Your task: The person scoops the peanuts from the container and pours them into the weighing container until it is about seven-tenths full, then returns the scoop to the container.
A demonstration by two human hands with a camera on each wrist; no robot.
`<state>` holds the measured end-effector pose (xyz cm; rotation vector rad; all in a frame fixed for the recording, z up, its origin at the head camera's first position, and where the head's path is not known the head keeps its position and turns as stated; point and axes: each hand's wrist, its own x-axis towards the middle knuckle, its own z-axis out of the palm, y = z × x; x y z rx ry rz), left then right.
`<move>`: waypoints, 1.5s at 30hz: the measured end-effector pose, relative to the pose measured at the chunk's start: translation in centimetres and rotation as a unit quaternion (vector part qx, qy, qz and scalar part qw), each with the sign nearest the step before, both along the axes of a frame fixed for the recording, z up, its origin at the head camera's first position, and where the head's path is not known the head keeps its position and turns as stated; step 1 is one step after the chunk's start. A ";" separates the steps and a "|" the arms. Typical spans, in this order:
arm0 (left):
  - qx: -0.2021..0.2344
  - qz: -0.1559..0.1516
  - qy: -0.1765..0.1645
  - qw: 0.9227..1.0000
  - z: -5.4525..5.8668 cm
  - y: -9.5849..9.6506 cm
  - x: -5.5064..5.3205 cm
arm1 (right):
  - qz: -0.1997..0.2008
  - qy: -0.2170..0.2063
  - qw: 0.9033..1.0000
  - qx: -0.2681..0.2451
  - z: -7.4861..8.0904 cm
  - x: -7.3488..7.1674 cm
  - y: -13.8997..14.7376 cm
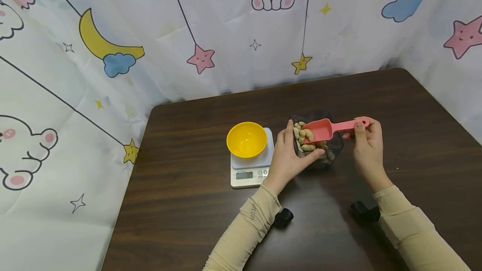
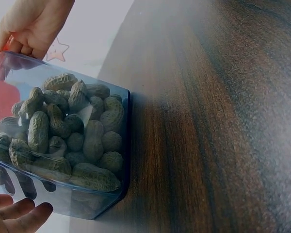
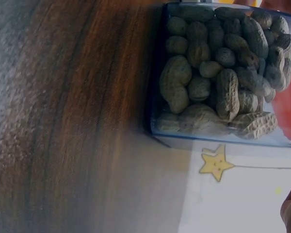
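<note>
A clear, dark-tinted plastic box [image 1: 335, 150] on the table holds unshelled peanuts [image 2: 63, 126]. My left hand [image 1: 287, 154] grips its left side, fingers along the wall and thumb across the near rim. By the end of its handle, my right hand [image 1: 369, 145] pinches a pink scoop [image 1: 320, 130]. The scoop's head is at the mouth of the box, tilted among the peanuts on the left side. In the right wrist view, peanuts [image 3: 228, 92] and part of the red-pink scoop [image 3: 288, 104] show through the clear wall.
Left of the box, a yellow bowl [image 1: 246, 140] sits on a white kitchen scale [image 1: 249, 182] with a small display. The dark wooden table [image 1: 180, 187] meets a cartoon-printed white curtain [image 1: 233, 24] at the back. Black wrist devices [image 1: 283, 218] hang under both sleeves.
</note>
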<state>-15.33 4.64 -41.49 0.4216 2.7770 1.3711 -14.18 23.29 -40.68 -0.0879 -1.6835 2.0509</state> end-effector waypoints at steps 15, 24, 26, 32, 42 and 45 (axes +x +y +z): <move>0.009 -0.004 0.007 1.000 -0.2 0.0 -0.2 | -0.015 0.022 0.995 -0.100 -0.1 -0.6 -0.7; 0.006 -0.002 0.003 1.000 -0.1 -0.1 -0.3 | -0.003 -0.009 0.996 -0.086 0.0 -0.6 -1.6; 0.005 -0.003 0.002 1.000 -0.1 -0.1 -0.2 | -0.002 -0.009 0.995 -0.096 0.0 -0.7 -1.7; 0.007 -0.003 -0.001 1.000 -0.1 -0.1 -0.3 | 0.002 -0.014 0.993 -0.120 -0.1 -0.8 -1.7; -0.001 0.003 0.007 1.000 -0.1 0.0 -0.5 | 0.007 -0.013 0.982 -0.189 0.0 -0.9 -1.7; -0.004 0.004 0.009 1.000 -0.1 0.0 -0.5 | 0.004 -0.010 0.979 -0.206 0.0 -0.9 -1.6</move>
